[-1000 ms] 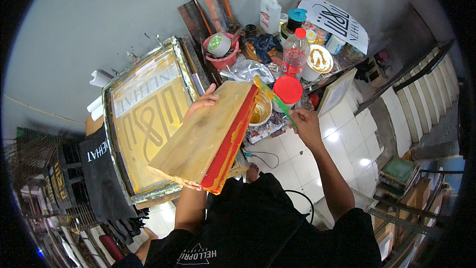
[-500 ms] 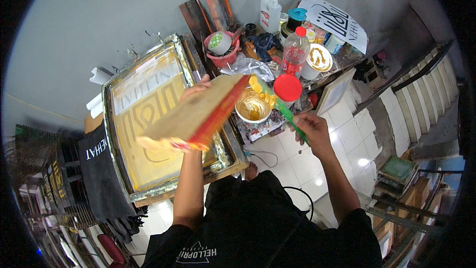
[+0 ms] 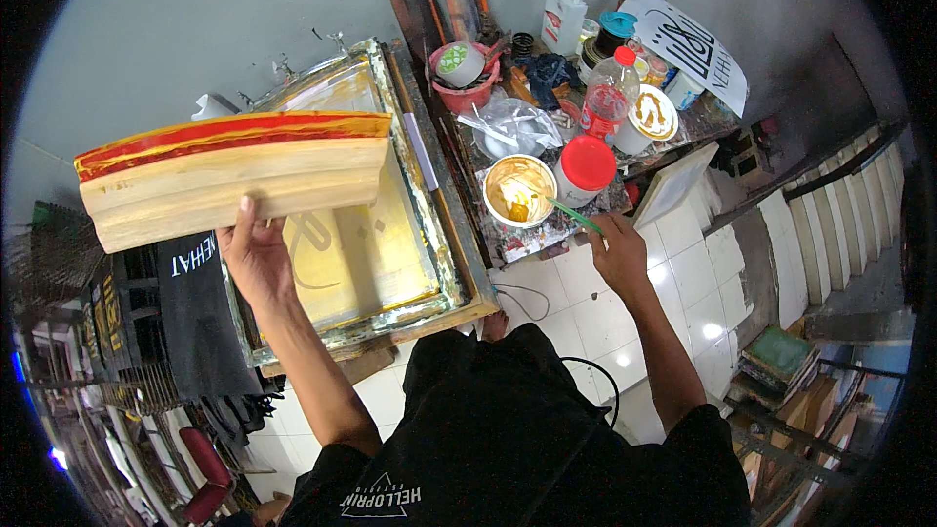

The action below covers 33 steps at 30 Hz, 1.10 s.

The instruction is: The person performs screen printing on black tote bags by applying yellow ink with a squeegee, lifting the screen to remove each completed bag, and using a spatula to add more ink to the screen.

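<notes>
My left hand (image 3: 258, 262) grips a wooden squeegee (image 3: 176, 197), its fingers partly hidden behind the wood. The red blade along the squeegee's upper edge is streaked with yellow ink. It is held above a screen-printing frame (image 3: 395, 244) with yellow mesh and dark lettering. In my right hand (image 3: 621, 254) is a thin green spatula (image 3: 576, 215), pinched by its end. The spatula's other end dips into a white tub (image 3: 489, 203) of yellow and whitish ink. Close by the tub stands a jar with a red lid (image 3: 588, 164).
Beyond the tub are a red-capped bottle (image 3: 607, 98), an open white bucket (image 3: 652, 115), a pink basin (image 3: 467, 96) and a white jug (image 3: 563, 20). A printed sheet (image 3: 695, 49) lies at the back right. Black fabric (image 3: 200, 332) hangs left of the frame.
The squeegee has moved left, away from the tub, and turned so its blade edge is uppermost. The spatula has left the blade and dropped into the ink tub.
</notes>
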### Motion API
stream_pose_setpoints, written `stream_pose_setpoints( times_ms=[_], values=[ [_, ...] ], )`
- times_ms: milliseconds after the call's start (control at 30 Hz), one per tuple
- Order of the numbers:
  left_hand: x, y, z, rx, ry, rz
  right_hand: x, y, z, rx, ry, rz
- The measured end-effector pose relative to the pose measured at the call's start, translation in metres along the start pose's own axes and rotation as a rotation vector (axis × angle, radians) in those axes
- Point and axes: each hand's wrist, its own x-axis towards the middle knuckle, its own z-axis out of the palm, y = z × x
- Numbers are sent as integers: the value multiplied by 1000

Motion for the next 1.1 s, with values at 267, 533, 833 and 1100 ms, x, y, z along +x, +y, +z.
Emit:
stream_pose_setpoints(
  times_ms=[267,533,833,1100],
  values=[
    [-23,36,-52,-66,119,82,2,22,12,119,82,-50],
    [-49,94,-104,33,295,114,3,-4,-10,1125,-186,722],
    [-17,37,-96,-110,288,-224,94,-199,18,1245,-464,-18],
    [-4,46,-104,-327,127,-389,98,-327,108,1221,-399,-326]
  ],
)
